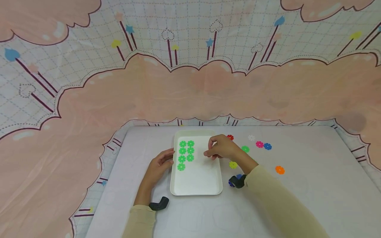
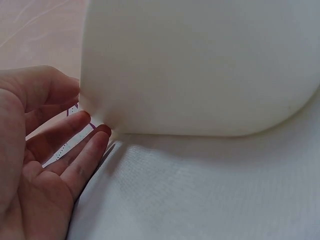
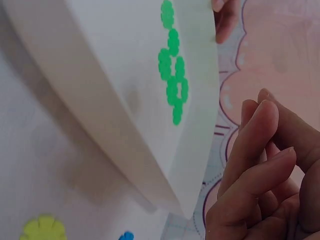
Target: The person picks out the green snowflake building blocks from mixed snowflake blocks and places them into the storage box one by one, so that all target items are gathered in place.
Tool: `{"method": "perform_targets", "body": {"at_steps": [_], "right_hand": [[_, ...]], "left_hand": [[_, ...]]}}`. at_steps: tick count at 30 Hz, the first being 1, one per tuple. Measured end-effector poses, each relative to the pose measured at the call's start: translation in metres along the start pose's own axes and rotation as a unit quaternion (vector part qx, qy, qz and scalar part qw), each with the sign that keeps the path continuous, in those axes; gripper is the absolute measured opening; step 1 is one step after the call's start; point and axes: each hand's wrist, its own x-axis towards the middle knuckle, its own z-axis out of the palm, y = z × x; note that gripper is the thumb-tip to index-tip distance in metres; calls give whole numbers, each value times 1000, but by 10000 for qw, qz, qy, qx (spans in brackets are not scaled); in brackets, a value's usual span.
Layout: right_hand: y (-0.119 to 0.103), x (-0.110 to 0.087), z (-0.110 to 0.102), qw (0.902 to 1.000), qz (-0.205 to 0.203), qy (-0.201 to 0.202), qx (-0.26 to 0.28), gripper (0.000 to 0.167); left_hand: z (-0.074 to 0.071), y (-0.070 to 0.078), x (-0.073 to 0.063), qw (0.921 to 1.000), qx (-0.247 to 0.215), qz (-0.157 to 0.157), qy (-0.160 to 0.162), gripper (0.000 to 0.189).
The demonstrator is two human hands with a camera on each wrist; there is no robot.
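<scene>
A white tray lies on the table, with several green flower-shaped discs in two columns at its upper left. The left column runs one disc longer. My left hand touches the tray's left side with its fingertips; the left wrist view shows the thumb and fingers against the edge. Over the tray's right side hovers my right hand, fingers curled. In the right wrist view its thumb and finger meet at the tips, and no disc shows between them.
Right of the tray lie loose discs: red, white, pink, blue, green, yellow and orange. Darker blue ones are partly behind the right wrist camera. A patterned cloth hangs behind.
</scene>
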Motion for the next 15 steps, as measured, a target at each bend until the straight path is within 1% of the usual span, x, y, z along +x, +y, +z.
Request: {"method": "perform_targets", "body": {"at_steps": [5, 12, 15], "right_hand": [[7, -8, -17, 9995, 103, 143, -246, 29], [24, -20, -42, 9972, 80, 328, -664, 27], [35, -24, -52, 9961, 228, 403, -745, 27]], "left_hand": [[0, -1, 0, 10000, 6, -11, -19, 41], [0, -2, 0, 10000, -22, 27, -27, 41], [0, -1, 0, 10000, -15, 3, -13, 41]]}}
